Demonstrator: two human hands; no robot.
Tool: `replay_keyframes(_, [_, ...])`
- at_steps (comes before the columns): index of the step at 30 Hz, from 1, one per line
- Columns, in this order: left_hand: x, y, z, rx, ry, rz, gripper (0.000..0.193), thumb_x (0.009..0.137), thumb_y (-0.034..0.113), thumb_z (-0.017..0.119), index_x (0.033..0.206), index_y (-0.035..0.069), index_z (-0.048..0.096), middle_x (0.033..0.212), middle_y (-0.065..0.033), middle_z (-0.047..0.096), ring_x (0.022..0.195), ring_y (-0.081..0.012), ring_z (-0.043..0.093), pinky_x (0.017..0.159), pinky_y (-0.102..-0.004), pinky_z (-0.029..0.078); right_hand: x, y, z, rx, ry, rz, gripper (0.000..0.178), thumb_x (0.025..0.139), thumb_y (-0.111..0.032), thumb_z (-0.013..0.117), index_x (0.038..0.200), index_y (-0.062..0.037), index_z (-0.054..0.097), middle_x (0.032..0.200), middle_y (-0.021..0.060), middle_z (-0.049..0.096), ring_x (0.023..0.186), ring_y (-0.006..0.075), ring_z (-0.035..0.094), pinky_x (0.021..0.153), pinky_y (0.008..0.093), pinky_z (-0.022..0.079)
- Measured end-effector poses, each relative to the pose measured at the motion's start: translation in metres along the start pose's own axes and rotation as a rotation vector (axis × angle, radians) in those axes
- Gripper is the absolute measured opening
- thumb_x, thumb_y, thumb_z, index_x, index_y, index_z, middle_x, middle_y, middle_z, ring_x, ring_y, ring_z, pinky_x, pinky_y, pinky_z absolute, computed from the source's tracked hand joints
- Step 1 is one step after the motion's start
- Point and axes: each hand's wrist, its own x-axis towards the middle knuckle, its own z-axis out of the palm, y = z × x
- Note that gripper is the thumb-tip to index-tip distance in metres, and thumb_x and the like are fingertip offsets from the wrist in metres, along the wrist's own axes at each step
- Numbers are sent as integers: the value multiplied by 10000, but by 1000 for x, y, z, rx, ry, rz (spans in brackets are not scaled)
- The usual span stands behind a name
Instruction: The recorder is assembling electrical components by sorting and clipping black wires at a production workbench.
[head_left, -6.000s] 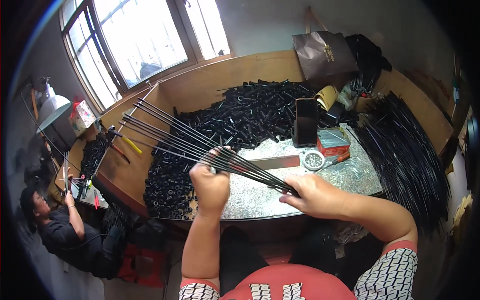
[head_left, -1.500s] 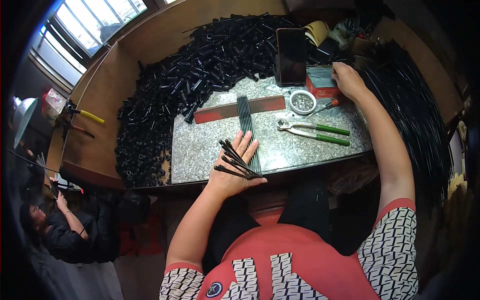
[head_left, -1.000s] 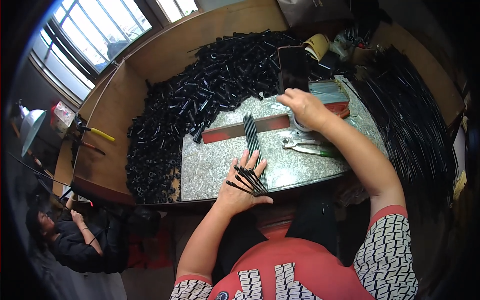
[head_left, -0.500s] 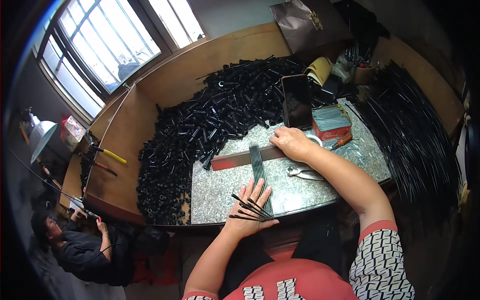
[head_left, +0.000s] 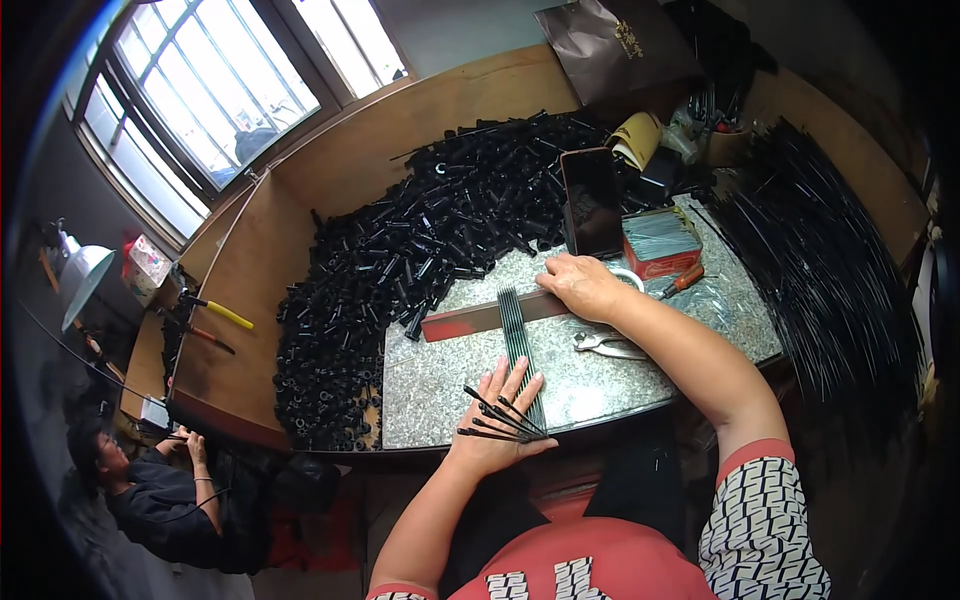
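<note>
Speckled grey desktop [head_left: 435,400] bears slim black rods [head_left: 515,335] reaching its front edge beneath our loosely spread left hand [head_left: 488,450], while our curled right hand [head_left: 585,288], its hold hidden, overlaps a flat reddish-brown bar [head_left: 458,324].

Daylight enters through window [head_left: 215,90], beyond and left of stone slab [head_left: 600,385]; panes overexposed. Glare on slab's near part. Space before slab dim. Straight edges bowed, corners black.

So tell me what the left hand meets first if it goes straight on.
The left hand, touching thin rods, would probably meet the reddish-brown bar crossing beneath them, though depth is unclear.
</note>
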Motion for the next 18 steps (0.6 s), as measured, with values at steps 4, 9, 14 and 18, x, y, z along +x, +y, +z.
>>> replay_keyframes(4, [1, -1, 1, -8, 22, 9, 941, 704, 642, 665, 1408, 87, 380, 1495, -197, 269, 1393, -394, 219, 1116, -499, 236, 0, 0, 0, 3, -8, 12, 158, 839, -120, 502, 946, -79, 610, 908, 102, 571, 926, 272, 586, 772, 392, 490])
replay_keyframes(9, [1, -1, 1, -74, 48, 25, 950, 687, 579, 727, 1403, 69, 369, 1484, -231, 265, 1384, -433, 221, 1103, -535, 236, -1, 1, 0, 6, -4, 29, 150, 840, -124, 500, 934, -77, 607, 913, 103, 575, 926, 271, 587, 771, 392, 490])
replay_keyframes(14, [1, 0, 0, -68, 30, 19, 964, 681, 584, 729, 1410, 70, 364, 1488, -233, 258, 1387, -429, 215, 1106, -536, 230, 1, 0, 1, 5, 0, 7, 134, 835, -125, 506, 913, -74, 602, 902, 105, 574, 917, 275, 591, 762, 394, 492])
replay_keyframes(18, [0, 1, 0, -63, 19, 13, 969, 682, 586, 728, 1415, 74, 355, 1487, -235, 257, 1388, -428, 213, 1105, -541, 228, 0, -2, -1, -2, -6, 10, 131, 833, -126, 509, 910, -74, 602, 897, 105, 572, 914, 275, 592, 760, 395, 493])
